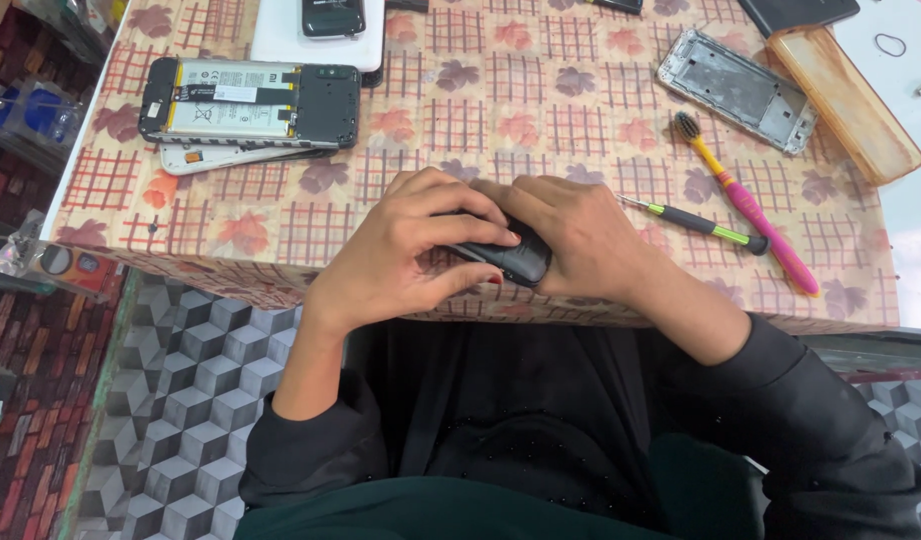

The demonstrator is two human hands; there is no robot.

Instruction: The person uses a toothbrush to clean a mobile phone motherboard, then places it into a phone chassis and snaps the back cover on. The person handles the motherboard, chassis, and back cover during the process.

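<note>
My left hand (406, 255) and my right hand (581, 240) meet at the near edge of the table (541, 110), both wrapped around a small black phone (516, 260). Fingers of both hands cover most of the small black phone, so only its rounded lower end shows. The thumbs press against its top side. Black sleeves cover both forearms.
An opened phone (251, 100) with its battery exposed lies on a white back cover at the left. A green-handled screwdriver (696, 222) and a pink and yellow brush (746, 205) lie to the right. A bare metal phone frame (736, 88) and an orange case (846, 100) sit at the back right.
</note>
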